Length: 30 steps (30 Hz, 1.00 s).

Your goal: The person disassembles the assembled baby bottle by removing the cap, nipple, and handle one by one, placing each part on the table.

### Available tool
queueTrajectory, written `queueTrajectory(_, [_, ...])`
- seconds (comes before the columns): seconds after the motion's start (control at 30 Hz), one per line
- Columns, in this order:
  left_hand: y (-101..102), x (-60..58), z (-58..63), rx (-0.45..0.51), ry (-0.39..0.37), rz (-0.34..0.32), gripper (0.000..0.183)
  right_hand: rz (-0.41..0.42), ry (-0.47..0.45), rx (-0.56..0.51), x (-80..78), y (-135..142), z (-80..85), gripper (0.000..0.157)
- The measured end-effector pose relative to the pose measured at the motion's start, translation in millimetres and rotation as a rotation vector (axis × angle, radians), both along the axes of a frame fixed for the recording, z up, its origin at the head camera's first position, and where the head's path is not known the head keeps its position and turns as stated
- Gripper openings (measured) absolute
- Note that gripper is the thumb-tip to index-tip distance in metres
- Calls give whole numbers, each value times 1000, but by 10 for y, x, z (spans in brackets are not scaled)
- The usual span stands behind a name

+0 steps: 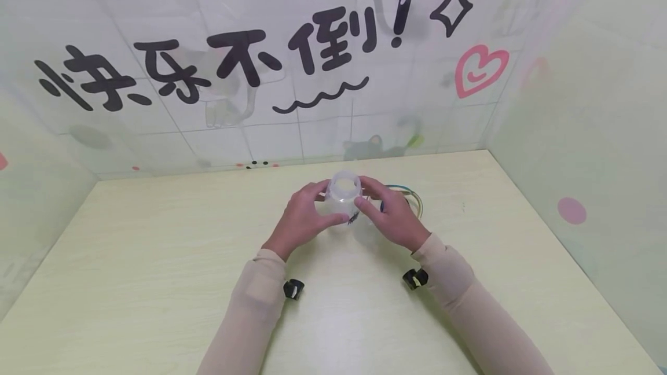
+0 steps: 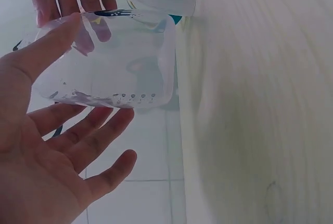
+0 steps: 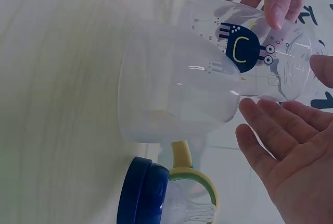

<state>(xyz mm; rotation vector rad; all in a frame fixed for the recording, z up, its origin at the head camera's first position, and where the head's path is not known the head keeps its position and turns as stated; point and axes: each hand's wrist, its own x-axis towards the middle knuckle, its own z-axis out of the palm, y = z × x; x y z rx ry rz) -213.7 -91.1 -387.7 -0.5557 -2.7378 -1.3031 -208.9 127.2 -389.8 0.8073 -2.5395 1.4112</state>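
A clear baby bottle (image 1: 345, 187), printed with a dark blue cartoon creature, stands upright with its open mouth upward. My left hand (image 1: 304, 219) holds it from the left, thumb on the near side and fingers on the far side. From the right, my right hand (image 1: 394, 217) holds it near the neck between thumb and fingers. I cannot tell whether its base touches the table. Beside the bottle, in the right wrist view, a frosted translucent cover (image 3: 171, 94) stands on the table. Next to that lies a dark blue screw collar (image 3: 138, 193) with a clear teat.
A yellow and green handle ring (image 3: 210, 182) is around the teat; in the head view it shows behind the right hand. The pale wooden table (image 1: 172, 271) meets a printed back wall (image 1: 323, 132). A side wall (image 1: 578, 161) stands at the right.
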Motion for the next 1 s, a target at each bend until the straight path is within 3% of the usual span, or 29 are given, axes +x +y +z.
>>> queueTrajectory(0.3, [11,-10,-24,11,-61,5,75,-6,28,43,-5,-37,-25,45])
queueTrajectory(1.0, [15,13,-29,-73,-80,1,76,-26,20,97,6,-56,-68,48])
